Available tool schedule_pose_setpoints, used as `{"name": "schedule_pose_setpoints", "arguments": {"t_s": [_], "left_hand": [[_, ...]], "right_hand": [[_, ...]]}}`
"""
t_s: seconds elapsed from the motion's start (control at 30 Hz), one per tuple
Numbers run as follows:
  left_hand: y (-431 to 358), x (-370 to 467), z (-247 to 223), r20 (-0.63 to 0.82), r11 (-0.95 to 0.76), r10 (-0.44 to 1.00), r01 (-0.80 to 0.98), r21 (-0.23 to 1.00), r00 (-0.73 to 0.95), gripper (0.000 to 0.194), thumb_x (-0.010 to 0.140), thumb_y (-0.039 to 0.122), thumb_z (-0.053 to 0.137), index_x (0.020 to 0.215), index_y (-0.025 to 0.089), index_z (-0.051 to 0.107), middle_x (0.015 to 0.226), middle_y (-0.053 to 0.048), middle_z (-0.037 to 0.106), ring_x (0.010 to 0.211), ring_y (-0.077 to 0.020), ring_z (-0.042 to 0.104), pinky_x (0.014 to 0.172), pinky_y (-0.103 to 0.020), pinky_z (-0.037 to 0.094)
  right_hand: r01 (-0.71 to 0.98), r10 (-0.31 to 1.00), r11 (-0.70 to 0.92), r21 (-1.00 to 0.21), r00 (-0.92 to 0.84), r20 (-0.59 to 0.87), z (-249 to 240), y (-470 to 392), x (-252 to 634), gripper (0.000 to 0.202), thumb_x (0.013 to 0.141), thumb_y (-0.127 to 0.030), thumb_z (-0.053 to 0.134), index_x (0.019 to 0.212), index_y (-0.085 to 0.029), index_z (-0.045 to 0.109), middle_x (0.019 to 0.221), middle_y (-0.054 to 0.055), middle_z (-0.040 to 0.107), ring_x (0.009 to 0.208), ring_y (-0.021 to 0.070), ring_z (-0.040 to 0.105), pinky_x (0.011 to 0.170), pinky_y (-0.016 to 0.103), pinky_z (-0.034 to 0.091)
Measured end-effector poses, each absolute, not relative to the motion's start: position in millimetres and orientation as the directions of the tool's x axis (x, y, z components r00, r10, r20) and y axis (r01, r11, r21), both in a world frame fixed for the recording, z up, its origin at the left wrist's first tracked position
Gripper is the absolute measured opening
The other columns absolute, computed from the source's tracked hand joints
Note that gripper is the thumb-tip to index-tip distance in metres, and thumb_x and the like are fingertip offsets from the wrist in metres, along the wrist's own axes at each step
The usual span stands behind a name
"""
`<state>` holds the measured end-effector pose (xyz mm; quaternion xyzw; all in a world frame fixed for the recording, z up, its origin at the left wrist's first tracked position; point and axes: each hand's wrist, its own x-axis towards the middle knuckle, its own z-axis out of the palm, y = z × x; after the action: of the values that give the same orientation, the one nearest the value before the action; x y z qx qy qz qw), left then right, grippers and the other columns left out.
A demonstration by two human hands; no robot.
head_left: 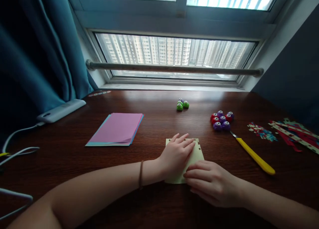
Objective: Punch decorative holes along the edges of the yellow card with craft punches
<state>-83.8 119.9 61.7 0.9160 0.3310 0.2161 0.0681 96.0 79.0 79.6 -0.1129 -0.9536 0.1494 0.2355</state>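
Note:
A pale yellow sheet of paper (178,178) lies on the table in front of me, with small star-shaped holes along its far right corner. My left hand (175,154) rests flat across it, fingers stretched out and spread toward the far edge. At the paper's near right edge is my right hand (211,182), its fingers bent and held close together, fingertips on the sheet. Whether those fingertips pinch anything is hidden beneath the hand. To the right lies a craft knife with a yellow handle (256,157).
Left stands a stack of pink and blue paper (116,127). Small red and purple craft punches with eyes (221,120) sit right; green ones (182,104) are farther back. Paper confetti (263,132) and cut strips (296,132) lie far right. A white device (62,111) with cable is at left.

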Motion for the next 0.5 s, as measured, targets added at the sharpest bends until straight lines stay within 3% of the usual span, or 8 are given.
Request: {"name": "schedule_pose_setpoints", "arguments": {"t_s": [0.13,0.2,0.27,0.33,0.43,0.5], "left_hand": [[114,-86,75,0.592,-0.895,0.446,0.335,0.296,0.671,0.034,0.097,0.024,0.027,0.124,0.011,0.043,0.129,-0.009,0.047,0.125,-0.0242,0.033,0.104,-0.048,0.026],[108,-85,82,0.644,-0.971,0.236,0.148,0.189,0.727,0.041,0.098,0.031,0.023,0.125,0.006,0.042,0.129,-0.013,0.045,0.126,-0.027,0.032,0.103,-0.05,0.026],[103,-83,85,0.611,-1.0,0.014,-0.003,0.027,0.792,0.042,0.098,0.034,0.027,0.123,0.004,0.042,0.128,-0.016,0.046,0.125,-0.0283,0.032,0.103,-0.049,0.028],[99,-81,87,0.558,-0.993,-0.118,-0.085,-0.085,0.821,0.04,0.097,0.033,0.034,0.121,0.004,0.044,0.125,-0.018,0.048,0.124,-0.028,0.035,0.102,-0.046,0.032],[98,-79,86,0.576,-0.992,-0.127,-0.105,-0.072,0.807,0.042,0.097,0.036,0.032,0.12,0.004,0.044,0.123,-0.018,0.049,0.122,-0.028,0.037,0.1,-0.047,0.034],[100,-78,86,0.62,-0.996,-0.069,-0.091,0.004,0.781,0.046,0.098,0.039,0.025,0.119,0.003,0.044,0.121,-0.018,0.051,0.121,-0.0271,0.039,0.1,-0.047,0.035]], "right_hand": [[0.149,0.272,0.94,-0.308,-0.87,0.411,78,79,99,0.018,0.089,-0.013,0.047,0.104,-0.01,0.056,0.1,0.01,0.059,0.094,0.0201,0.052,0.082,0.033,0.045],[0.158,0.276,0.945,-0.287,-0.857,0.435,77,79,101,0.02,0.089,-0.016,0.047,0.106,-0.011,0.056,0.103,0.01,0.059,0.097,0.0213,0.051,0.086,0.036,0.044],[0.128,0.231,0.965,-0.23,-0.831,0.506,75,79,102,0.021,0.091,-0.02,0.046,0.107,-0.012,0.056,0.107,0.01,0.058,0.105,0.0238,0.049,0.091,0.039,0.041],[0.089,0.166,0.983,-0.16,-0.803,0.573,74,80,101,0.024,0.092,-0.023,0.043,0.108,-0.012,0.056,0.112,0.01,0.056,0.112,0.0258,0.044,0.096,0.042,0.038],[0.089,0.158,0.985,-0.146,-0.796,0.585,77,79,100,0.025,0.092,-0.023,0.043,0.109,-0.011,0.056,0.113,0.01,0.056,0.113,0.0271,0.044,0.096,0.042,0.038],[0.123,0.199,0.978,-0.168,-0.788,0.583,84,73,98,0.02,0.091,-0.02,0.044,0.098,-0.011,0.06,0.101,0.011,0.06,0.101,0.0263,0.052,0.088,0.04,0.044]]}}
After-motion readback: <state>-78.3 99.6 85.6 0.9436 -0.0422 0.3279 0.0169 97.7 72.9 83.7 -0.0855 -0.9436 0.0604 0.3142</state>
